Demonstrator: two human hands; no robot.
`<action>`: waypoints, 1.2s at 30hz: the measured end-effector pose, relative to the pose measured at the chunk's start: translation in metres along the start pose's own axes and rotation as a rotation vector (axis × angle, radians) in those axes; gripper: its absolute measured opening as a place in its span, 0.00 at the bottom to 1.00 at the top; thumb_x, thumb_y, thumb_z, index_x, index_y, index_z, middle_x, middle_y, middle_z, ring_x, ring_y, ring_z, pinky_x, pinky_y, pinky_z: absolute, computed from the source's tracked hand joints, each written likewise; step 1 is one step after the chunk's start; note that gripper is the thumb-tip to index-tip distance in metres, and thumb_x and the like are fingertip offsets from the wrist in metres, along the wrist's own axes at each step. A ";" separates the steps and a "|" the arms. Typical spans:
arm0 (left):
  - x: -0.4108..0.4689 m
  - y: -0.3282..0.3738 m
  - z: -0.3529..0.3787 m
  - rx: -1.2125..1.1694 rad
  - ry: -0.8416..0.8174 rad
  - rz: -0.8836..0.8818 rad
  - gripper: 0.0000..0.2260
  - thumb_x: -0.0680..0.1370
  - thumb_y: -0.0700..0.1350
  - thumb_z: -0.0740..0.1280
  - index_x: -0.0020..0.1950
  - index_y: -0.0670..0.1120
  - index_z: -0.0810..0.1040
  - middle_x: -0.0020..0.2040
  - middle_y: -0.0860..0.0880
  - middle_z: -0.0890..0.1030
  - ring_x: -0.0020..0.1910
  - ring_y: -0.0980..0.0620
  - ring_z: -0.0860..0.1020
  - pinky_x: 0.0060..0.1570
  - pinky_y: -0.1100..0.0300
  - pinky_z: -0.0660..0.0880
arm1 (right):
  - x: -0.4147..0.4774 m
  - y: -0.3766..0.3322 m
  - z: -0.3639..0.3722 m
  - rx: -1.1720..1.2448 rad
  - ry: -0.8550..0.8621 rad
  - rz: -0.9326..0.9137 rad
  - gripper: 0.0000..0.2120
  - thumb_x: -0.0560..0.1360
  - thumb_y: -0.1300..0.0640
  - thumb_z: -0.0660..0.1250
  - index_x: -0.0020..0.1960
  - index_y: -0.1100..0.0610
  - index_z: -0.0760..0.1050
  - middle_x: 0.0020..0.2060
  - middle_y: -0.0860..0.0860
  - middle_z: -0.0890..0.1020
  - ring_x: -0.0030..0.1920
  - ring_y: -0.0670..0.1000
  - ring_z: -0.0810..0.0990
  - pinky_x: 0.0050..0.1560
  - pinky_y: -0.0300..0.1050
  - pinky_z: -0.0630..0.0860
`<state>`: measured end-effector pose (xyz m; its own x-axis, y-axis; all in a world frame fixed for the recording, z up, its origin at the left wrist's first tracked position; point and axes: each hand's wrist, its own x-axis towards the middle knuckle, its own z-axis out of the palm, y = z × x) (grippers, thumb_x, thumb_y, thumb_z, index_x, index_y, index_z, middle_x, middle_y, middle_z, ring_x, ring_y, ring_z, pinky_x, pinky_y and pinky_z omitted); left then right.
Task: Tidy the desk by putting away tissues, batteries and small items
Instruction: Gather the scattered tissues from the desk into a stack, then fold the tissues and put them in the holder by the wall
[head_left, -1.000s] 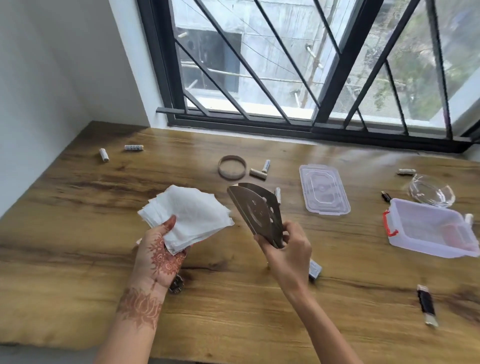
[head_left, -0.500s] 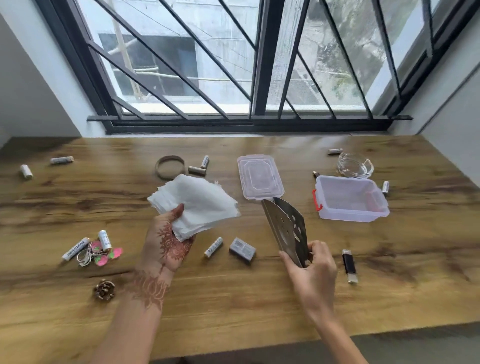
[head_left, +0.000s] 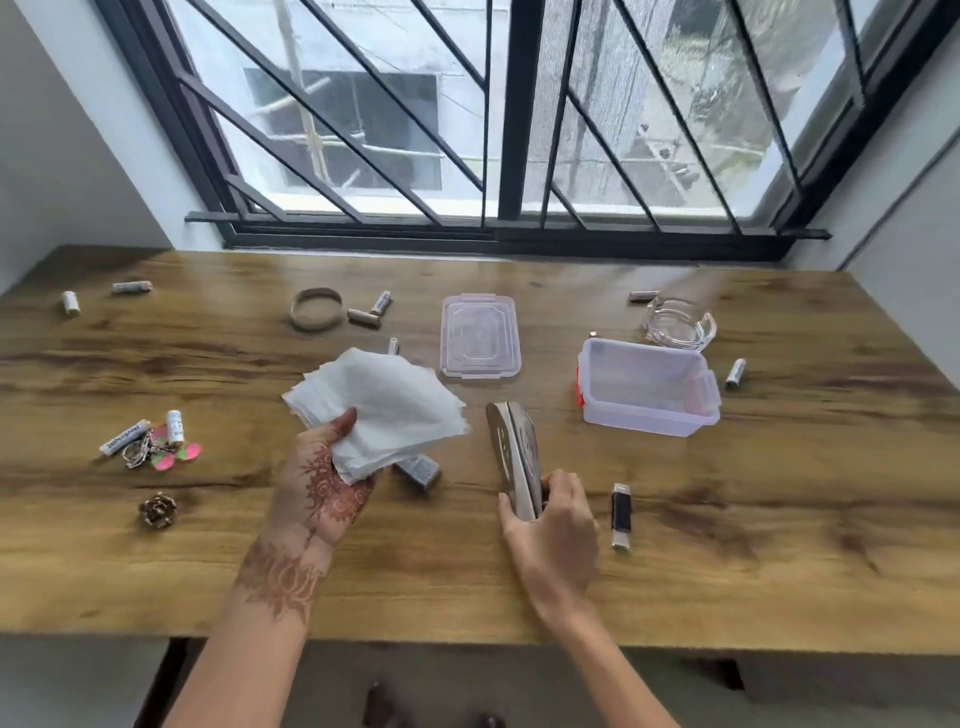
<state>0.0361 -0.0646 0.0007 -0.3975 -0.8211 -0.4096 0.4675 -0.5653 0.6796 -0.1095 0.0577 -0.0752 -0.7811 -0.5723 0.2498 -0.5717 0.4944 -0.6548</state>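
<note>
My left hand (head_left: 324, 480) holds a stack of white tissues (head_left: 379, 410) above the middle of the wooden desk (head_left: 779, 519). My right hand (head_left: 556, 525) grips the near end of a metal tissue holder (head_left: 511, 457), which stands on the desk just right of the tissues. An open clear plastic box (head_left: 647, 387) with a red clasp sits to the right, its lid (head_left: 479, 335) lying behind the tissues. Batteries lie scattered: one pair (head_left: 371, 310) by a ring, one (head_left: 735, 373) right of the box, others (head_left: 140, 434) at the left.
A glass ashtray (head_left: 678, 322) stands behind the box. A black lighter (head_left: 621, 514) lies right of my right hand. A small box (head_left: 418, 470) lies under the tissues. A keychain (head_left: 166, 449), a pinecone (head_left: 158, 511) and a wooden ring (head_left: 317, 309) lie on the left half.
My right hand has carried the metal holder down and to the right until it stands on the desk. My left hand keeps the tissues. The view has swung rightward.
</note>
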 end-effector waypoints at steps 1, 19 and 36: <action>-0.001 0.000 0.005 -0.015 -0.023 0.013 0.12 0.77 0.39 0.60 0.46 0.47 0.84 0.46 0.48 0.85 0.44 0.51 0.83 0.48 0.53 0.77 | 0.000 -0.001 0.000 -0.002 -0.004 0.005 0.18 0.60 0.55 0.79 0.39 0.60 0.73 0.35 0.54 0.78 0.29 0.58 0.79 0.25 0.48 0.75; -0.001 0.013 0.047 -0.034 -0.177 -0.098 0.14 0.76 0.36 0.59 0.40 0.41 0.84 0.41 0.45 0.85 0.37 0.48 0.84 0.30 0.57 0.79 | 0.065 -0.073 -0.074 0.808 -0.399 0.235 0.31 0.62 0.40 0.73 0.58 0.56 0.71 0.55 0.51 0.79 0.55 0.45 0.79 0.50 0.31 0.75; 0.028 0.039 0.045 0.258 -0.409 -0.294 0.15 0.69 0.39 0.65 0.55 0.38 0.76 0.42 0.43 0.84 0.37 0.46 0.83 0.32 0.56 0.80 | 0.078 -0.083 -0.058 1.397 -0.693 0.723 0.08 0.60 0.67 0.72 0.40 0.64 0.83 0.41 0.58 0.84 0.39 0.54 0.84 0.49 0.50 0.79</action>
<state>0.0080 -0.1058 0.0429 -0.7795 -0.5053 -0.3703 0.1026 -0.6861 0.7203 -0.1381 0.0102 0.0402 -0.3008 -0.8471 -0.4381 0.7493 0.0743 -0.6580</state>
